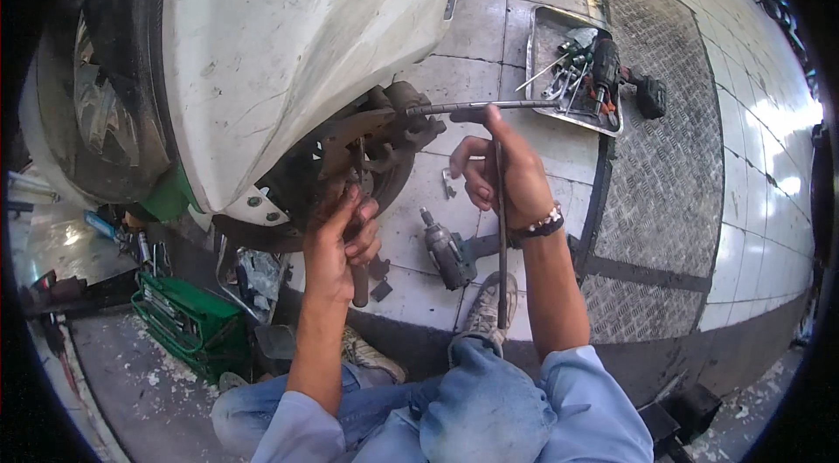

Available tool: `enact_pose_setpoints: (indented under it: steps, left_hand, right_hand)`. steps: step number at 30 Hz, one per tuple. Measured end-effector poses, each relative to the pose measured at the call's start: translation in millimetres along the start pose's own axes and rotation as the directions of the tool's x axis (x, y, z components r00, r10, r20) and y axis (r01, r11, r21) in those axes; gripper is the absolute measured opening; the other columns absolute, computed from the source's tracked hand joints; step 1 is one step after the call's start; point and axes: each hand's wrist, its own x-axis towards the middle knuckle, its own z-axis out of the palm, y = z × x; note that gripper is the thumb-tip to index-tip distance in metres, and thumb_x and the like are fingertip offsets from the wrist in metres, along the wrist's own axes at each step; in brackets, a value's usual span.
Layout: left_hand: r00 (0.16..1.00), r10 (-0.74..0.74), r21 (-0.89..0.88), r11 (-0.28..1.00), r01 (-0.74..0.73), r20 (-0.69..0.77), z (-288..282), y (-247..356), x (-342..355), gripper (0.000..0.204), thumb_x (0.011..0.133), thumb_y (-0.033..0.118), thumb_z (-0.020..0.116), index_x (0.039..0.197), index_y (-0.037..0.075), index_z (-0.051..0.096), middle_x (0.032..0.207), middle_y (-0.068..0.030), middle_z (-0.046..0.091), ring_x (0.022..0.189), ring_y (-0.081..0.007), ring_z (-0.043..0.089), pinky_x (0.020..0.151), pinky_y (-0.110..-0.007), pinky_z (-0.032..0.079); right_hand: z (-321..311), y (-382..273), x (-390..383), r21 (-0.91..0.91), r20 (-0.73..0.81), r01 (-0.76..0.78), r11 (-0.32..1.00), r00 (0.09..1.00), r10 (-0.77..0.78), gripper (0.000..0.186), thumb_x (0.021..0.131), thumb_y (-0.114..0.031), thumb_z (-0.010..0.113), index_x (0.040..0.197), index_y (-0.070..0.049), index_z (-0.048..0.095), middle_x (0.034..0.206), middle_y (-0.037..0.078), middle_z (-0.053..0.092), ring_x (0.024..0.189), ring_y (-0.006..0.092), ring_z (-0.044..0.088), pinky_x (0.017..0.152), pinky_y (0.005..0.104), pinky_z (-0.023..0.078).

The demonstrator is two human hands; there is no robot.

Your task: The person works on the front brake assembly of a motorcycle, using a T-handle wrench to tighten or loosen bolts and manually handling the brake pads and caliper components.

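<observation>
My right hand (517,170) is closed around a long-handled wrench (502,271). Its dark bar runs down past my wrist, and a shiny rod (463,107) crosses at roughly a right angle. The rod's left end meets a rusty mechanical assembly (358,141) under a scuffed white scooter body panel (297,35). Against the lower part of that assembly, my left hand (341,240) has its fingers curled around a dark brown rod-like piece (360,284). Its upper end is lost among the rusty parts, so I cannot tell its kind.
A cordless impact wrench (447,253) lies on the white tiles by my shoe. Further right, a metal tray (535,52) holds sockets and hand tools, with another power wrench (607,74) across its edge. A green toolbox (197,323) stands left; checkered metal plate (660,114) covers floor at right.
</observation>
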Motion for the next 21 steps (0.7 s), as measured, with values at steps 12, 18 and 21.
enact_pose_setpoints:
  steps: [12, 18, 21]
  left_hand:
    - [0.995, 0.062, 0.291, 0.956, -0.035, -0.083, 2, 3, -3, 0.019, 0.102, 0.026, 0.065, 0.115, 0.012, 0.062, 0.080, -0.0009, 0.059, 0.045, -0.0030, 0.035, 0.041, -0.020, 0.023]
    - [0.997, 0.071, 0.778, 0.628, -0.033, -0.015, 5, 55, -30, 0.033, 0.103, 0.030, 0.064, 0.101, -0.002, 0.073, 0.064, -0.0070, 0.064, 0.044, -0.0092, 0.050, 0.041, -0.024, 0.034]
    - [0.999, -0.031, 0.822, 0.567, 0.054, -0.044, 17, 64, -38, 0.037, 0.105, 0.031, 0.061, 0.102, -0.004, 0.073, 0.067, -0.0071, 0.067, 0.051, -0.0111, 0.061, 0.046, -0.025, 0.045]
  right_hand:
    - [-7, 12, -2, 0.240, 0.087, 0.138, 0.961, 0.983, -0.162, 0.032, 0.112, -0.027, 0.041, 0.138, -0.008, 0.046, 0.154, 0.030, 0.045, 0.136, 0.0471, 0.051, 0.111, 0.0651, 0.042]
    - [-8, 11, -3, 0.195, 0.110, 0.176, 0.965, 0.974, -0.200, 0.032, 0.113, -0.028, 0.039, 0.136, -0.008, 0.048, 0.154, 0.033, 0.044, 0.137, 0.0479, 0.050, 0.112, 0.0623, 0.042]
    - [-7, 13, -2, 0.202, 0.091, 0.184, 0.962, 0.974, -0.205, 0.033, 0.112, -0.028, 0.039, 0.136, -0.007, 0.049, 0.153, 0.034, 0.044, 0.138, 0.0478, 0.050, 0.113, 0.0615, 0.041]
